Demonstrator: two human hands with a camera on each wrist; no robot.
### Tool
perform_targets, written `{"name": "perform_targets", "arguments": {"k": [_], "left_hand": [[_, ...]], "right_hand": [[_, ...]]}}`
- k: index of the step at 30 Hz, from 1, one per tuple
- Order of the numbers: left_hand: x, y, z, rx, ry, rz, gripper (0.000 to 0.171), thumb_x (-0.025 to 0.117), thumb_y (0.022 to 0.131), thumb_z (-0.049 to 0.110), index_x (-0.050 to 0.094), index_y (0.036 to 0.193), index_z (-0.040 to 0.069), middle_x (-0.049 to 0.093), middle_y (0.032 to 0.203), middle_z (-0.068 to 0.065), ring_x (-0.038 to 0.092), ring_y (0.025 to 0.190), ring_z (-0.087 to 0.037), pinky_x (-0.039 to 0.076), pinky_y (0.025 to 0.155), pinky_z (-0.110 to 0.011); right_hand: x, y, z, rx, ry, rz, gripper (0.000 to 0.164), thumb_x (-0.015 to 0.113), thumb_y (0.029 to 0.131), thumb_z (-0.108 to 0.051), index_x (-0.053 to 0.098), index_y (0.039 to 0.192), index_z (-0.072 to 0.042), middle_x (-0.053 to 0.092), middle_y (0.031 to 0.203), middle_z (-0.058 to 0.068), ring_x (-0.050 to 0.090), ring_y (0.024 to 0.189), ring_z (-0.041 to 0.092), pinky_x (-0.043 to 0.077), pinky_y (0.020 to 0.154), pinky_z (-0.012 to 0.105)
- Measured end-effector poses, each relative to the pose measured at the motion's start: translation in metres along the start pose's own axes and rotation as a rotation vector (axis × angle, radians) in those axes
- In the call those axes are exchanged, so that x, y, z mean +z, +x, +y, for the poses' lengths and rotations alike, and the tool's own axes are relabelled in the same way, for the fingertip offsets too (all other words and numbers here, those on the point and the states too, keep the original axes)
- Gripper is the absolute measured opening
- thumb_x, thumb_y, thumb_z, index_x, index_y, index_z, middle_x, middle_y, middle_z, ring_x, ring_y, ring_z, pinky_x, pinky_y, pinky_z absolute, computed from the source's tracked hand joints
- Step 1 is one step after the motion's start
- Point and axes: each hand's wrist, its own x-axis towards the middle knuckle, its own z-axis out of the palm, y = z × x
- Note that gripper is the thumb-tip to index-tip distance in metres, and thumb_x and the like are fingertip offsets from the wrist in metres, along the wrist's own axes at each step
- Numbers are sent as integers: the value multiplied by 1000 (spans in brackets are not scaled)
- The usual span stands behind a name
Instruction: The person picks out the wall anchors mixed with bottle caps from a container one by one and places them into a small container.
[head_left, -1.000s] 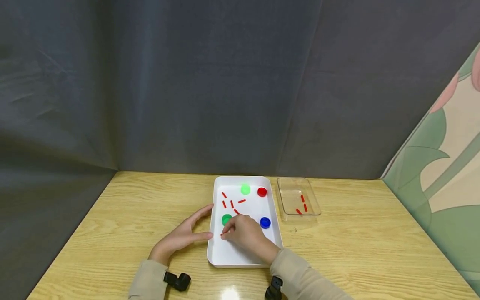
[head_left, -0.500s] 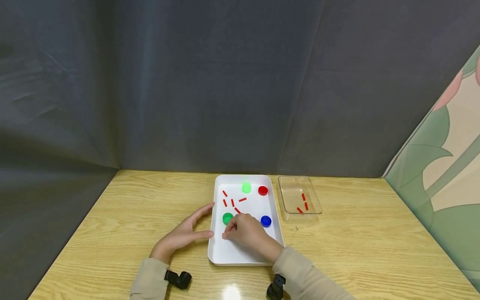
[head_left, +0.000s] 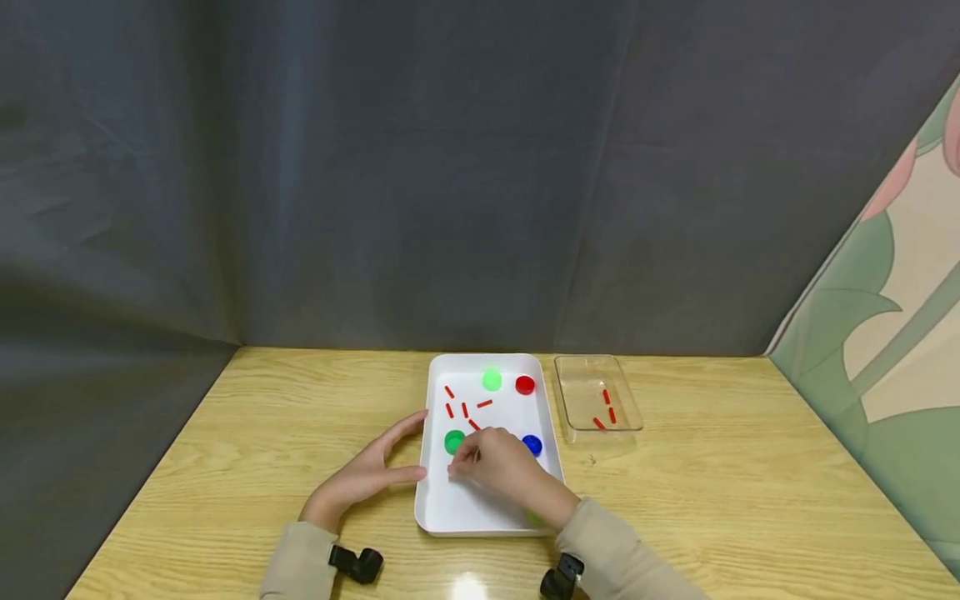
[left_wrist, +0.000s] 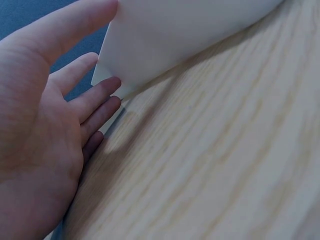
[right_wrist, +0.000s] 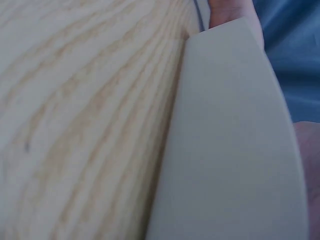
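Note:
My left hand [head_left: 367,468] lies at the left side of a white tray [head_left: 480,518], thumb and fingertips at its wall. In the left wrist view the fingers of this hand [left_wrist: 50,120] are extended against the tray wall [left_wrist: 165,35]. Over the tray's near half, my right hand [head_left: 498,467] pinches a small red stick, almost wholly hidden by the fingertips. Just beyond those fingertips sits a dark green bottle cap [head_left: 453,442], and a blue cap [head_left: 532,444] is partly behind the hand. Several loose red sticks [head_left: 465,410] lie farther back in the tray.
At the tray's far end are a light green cap [head_left: 492,380] and a red cap [head_left: 525,385]. A yellow-green piece [head_left: 536,518] peeks out under my right wrist. Right of the tray stands a clear box [head_left: 581,383] with 3 red sticks. A dark curtain [head_left: 420,183] closes the back.
My right hand has shifted slightly right, and the red stick's end at its fingertips shows less. A yellow-green piece now shows beneath the wrist. The left hand keeps its place at the tray.

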Motion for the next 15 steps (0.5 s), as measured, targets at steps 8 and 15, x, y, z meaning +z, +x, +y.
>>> {"name": "perform_targets", "arguments": {"k": [8,15], "left_hand": [[1,3,-1,3,-4,-1,80,75,90,18,31,156,26,26,161,-3,14,149,-26,9,117,-59],[2,1,1,5,-7,2,80,75,90,16,30,157,23,24,162,-4,13,149,-26,9,117,-58]], "right_hand": [[-16,-6,2,-22,10,26,7,79,86,-20,76,80,-17,62,71,-14,50,61,3,44,56,23],[-28,-11,6,-47,-10,93,7,77,88,-22,75,83,-18,63,74,-15,51,66,5,44,58,24]]}}
